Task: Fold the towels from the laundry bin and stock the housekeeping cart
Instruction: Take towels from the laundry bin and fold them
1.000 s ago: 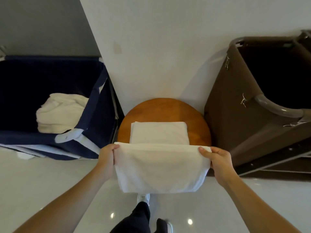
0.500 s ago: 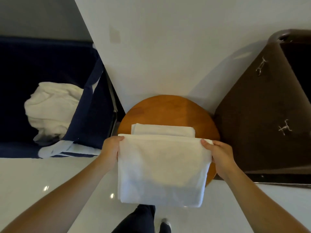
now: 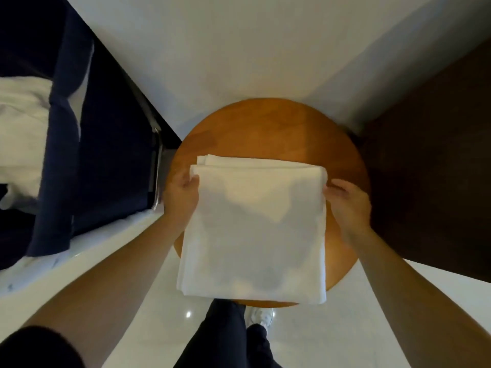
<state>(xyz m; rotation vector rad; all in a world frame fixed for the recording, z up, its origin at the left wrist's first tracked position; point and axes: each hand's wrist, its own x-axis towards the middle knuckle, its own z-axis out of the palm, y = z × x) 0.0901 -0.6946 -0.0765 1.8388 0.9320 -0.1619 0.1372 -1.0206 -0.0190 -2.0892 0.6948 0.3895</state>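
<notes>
Head view: a white folded towel [image 3: 252, 229] lies across a round wooden stool [image 3: 268, 131], its near edge hanging a little past the stool's near rim. Under its far edge the corner of a second folded towel [image 3: 210, 158] shows, so the top one sits on a stack. The left hand [image 3: 182, 197] pinches the towel's far-left corner, thumb on top and fingers tucked under the cloth. The right hand [image 3: 348, 203] is at the far-right corner with curled fingers against the edge; it seems to grip the fold, though the fingertips are hidden behind the cloth.

At far left stands the navy laundry bin [image 3: 87, 134], with a heap of unfolded white towels [image 3: 24, 144] inside. At right a dark brown fabric wall [image 3: 430, 166] rises, probably the housekeeping cart, but only its side shows.

The towel looks soft, light and limp; it will sag wherever it is unsupported, and the layers may slide apart. To my mind the best hold is at both ends of the folded edge together, or with flat palms under the whole stack, so the folds stay square when it is lifted toward the cart.
</notes>
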